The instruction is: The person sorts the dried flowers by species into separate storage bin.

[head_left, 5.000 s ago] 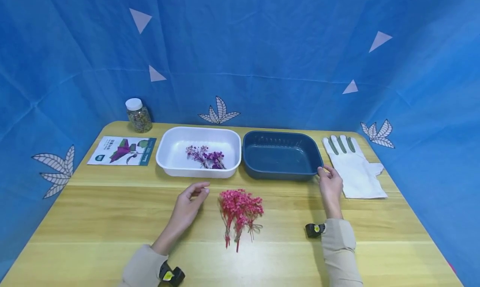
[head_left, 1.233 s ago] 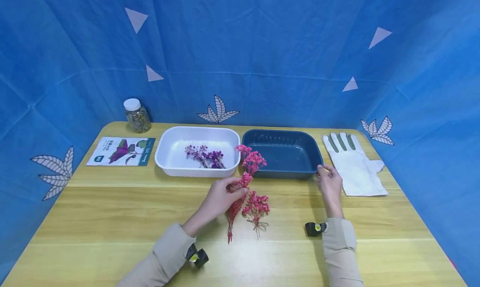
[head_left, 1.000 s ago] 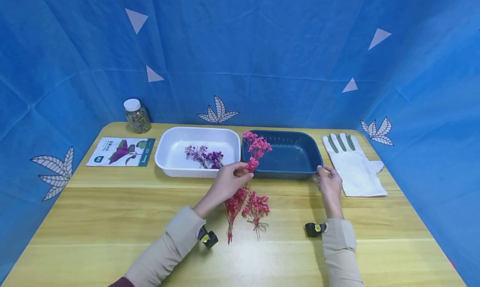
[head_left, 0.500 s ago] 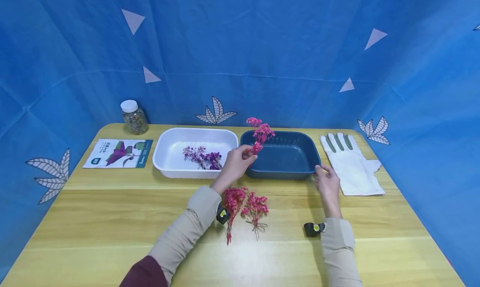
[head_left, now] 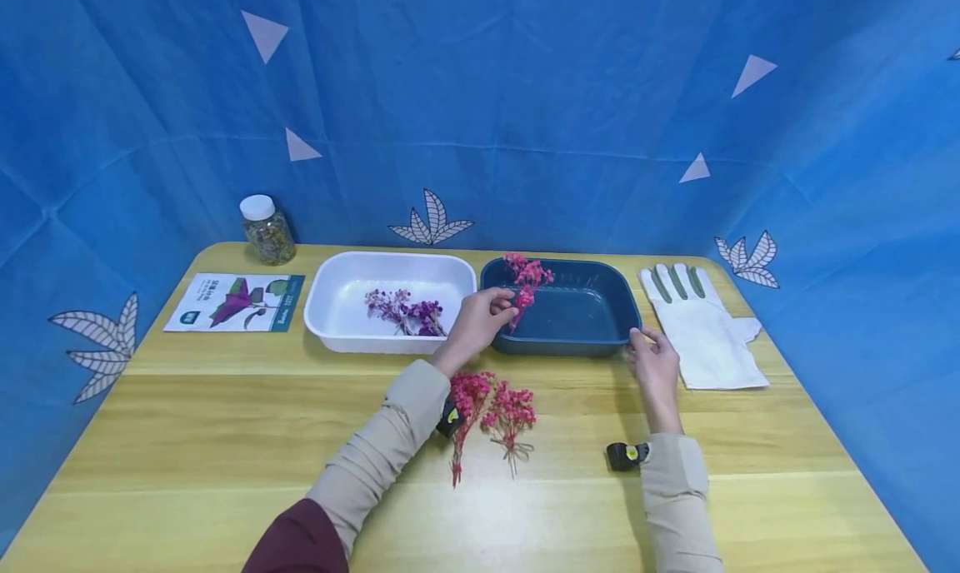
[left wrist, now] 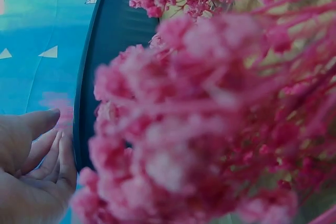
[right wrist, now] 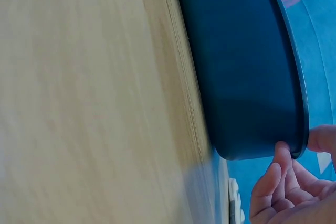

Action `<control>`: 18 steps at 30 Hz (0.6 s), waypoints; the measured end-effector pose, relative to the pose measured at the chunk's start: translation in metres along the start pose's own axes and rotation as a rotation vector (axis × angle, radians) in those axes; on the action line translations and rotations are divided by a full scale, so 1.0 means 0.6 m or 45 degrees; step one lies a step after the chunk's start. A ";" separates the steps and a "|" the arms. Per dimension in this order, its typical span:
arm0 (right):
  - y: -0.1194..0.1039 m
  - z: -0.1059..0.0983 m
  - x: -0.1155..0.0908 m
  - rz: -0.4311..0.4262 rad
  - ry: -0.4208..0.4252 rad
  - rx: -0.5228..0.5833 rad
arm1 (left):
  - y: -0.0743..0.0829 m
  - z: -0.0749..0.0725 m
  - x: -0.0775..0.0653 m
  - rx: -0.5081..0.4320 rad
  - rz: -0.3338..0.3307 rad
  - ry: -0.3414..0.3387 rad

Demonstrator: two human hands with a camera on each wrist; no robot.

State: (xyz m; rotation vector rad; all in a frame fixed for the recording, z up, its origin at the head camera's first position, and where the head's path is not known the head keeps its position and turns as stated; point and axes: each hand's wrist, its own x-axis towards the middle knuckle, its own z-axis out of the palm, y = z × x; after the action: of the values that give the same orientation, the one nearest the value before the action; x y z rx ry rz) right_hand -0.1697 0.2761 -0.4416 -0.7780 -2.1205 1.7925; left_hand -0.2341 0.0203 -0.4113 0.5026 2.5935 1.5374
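Observation:
My left hand (head_left: 480,321) pinches a sprig of pink dried flowers (head_left: 529,275) over the left end of the dark blue basin (head_left: 570,348). With thumb and fingers, my right hand (head_left: 656,365) grips that basin's rim at its near right corner; the right wrist view shows the fingertips on the basin wall (right wrist: 247,103). Two more pink bunches lie on the table below: one (head_left: 471,394) partly behind the left wrist camera, the other (head_left: 512,411) tied with twine. In the left wrist view, blurred pink flowers (left wrist: 173,108) cover much of the picture.
Left of the dark basin stands a white basin (head_left: 360,344) with purple dried flowers (head_left: 408,313) inside. A lidded jar (head_left: 270,233) and a seed packet (head_left: 234,303) are at the far left. A white glove (head_left: 705,340) lies at the right. Behind hangs a blue cloth (head_left: 495,98).
From among the pink bunches, my left hand has lifted one sprig and carried it up and right over the dark basin, then lowered it slightly. The right hand keeps its hold on the rim.

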 end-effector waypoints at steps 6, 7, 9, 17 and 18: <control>-0.001 0.000 0.000 0.008 -0.009 -0.014 | -0.002 -0.001 0.000 -0.006 -0.009 -0.007; 0.000 0.000 0.000 0.009 -0.008 -0.015 | -0.003 -0.001 -0.001 -0.015 -0.010 -0.008; 0.000 -0.001 -0.001 0.006 -0.010 -0.012 | -0.004 -0.002 -0.005 -0.034 -0.002 -0.001; 0.000 0.000 -0.002 -0.012 -0.009 -0.009 | -0.003 -0.020 -0.041 -0.151 0.031 0.089; 0.000 0.000 -0.001 -0.011 -0.007 -0.007 | -0.003 -0.022 -0.046 -0.163 0.038 0.106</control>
State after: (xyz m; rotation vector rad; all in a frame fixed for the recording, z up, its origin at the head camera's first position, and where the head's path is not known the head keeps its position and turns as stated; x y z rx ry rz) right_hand -0.1690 0.2755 -0.4416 -0.7643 -2.1299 1.7875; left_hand -0.2119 -0.0005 -0.4089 0.4774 2.5356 1.7564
